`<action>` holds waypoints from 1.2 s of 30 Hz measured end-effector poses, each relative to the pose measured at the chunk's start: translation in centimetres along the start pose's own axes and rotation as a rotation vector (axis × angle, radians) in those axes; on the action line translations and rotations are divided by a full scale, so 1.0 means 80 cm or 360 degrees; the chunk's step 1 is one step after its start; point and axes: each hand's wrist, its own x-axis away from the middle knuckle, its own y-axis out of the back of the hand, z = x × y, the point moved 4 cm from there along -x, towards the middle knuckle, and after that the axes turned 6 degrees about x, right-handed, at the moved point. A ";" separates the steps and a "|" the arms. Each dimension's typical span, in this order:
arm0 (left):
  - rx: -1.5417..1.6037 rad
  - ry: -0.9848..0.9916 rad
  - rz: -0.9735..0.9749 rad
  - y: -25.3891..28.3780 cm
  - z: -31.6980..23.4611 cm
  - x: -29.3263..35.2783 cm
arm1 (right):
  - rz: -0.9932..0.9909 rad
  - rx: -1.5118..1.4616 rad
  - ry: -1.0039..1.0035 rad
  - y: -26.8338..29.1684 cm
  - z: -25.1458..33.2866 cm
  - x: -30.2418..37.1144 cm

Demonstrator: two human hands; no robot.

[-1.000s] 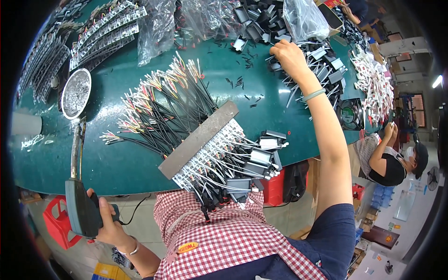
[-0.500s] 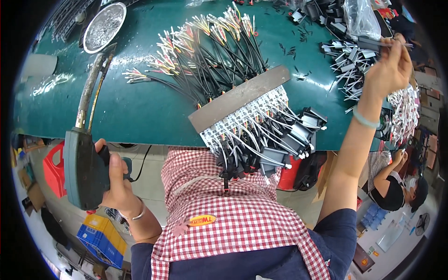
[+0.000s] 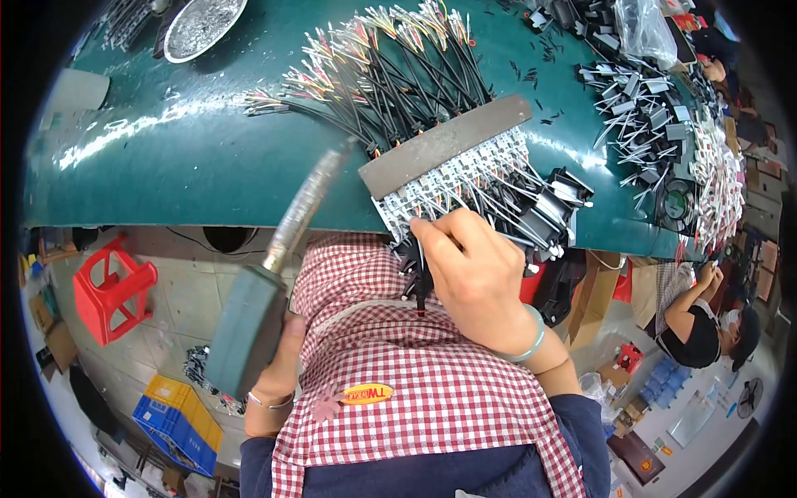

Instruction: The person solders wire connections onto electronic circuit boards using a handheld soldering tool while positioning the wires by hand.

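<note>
In my left hand (image 3: 281, 365) is a soldering gun (image 3: 245, 328) with a grey-green body. Its long metal barrel leans up and right, its tip close to the left end of a dark flat bar (image 3: 448, 143). The bar lies across a row of small white circuit boards (image 3: 452, 178). Black cables (image 3: 407, 91) with bare coloured wire ends fan out behind it. My right hand (image 3: 477, 278) is closed in a pinch at the boards' front left end; its own fingers hide what they hold. Black housings with white wires (image 3: 548, 212) hang over the table edge beside it.
A metal dish (image 3: 199, 33) stands at the far left of the green table (image 3: 199, 158). Piled at the right are black parts with white wires (image 3: 647, 116). A red stool (image 3: 112, 290) and stacked crates (image 3: 178, 423) are on the floor. Another person (image 3: 701, 324) works at the right.
My right hand has come from the parts pile at the far right to the boards. The soldering gun has swung right, from beside the dish toward the bar.
</note>
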 end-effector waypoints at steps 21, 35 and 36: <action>-0.0463 -0.0448 0.0395 -0.014 -0.024 -0.009 | -0.0174 0.0090 -0.0124 -0.017 -0.001 0.007; -0.0271 -0.0306 0.0453 -0.018 -0.023 -0.012 | -0.0183 0.0108 -0.0040 -0.020 -0.003 0.008; -0.0272 -0.0307 0.0453 -0.018 -0.023 -0.012 | -0.0184 0.0107 -0.0040 -0.020 -0.003 0.008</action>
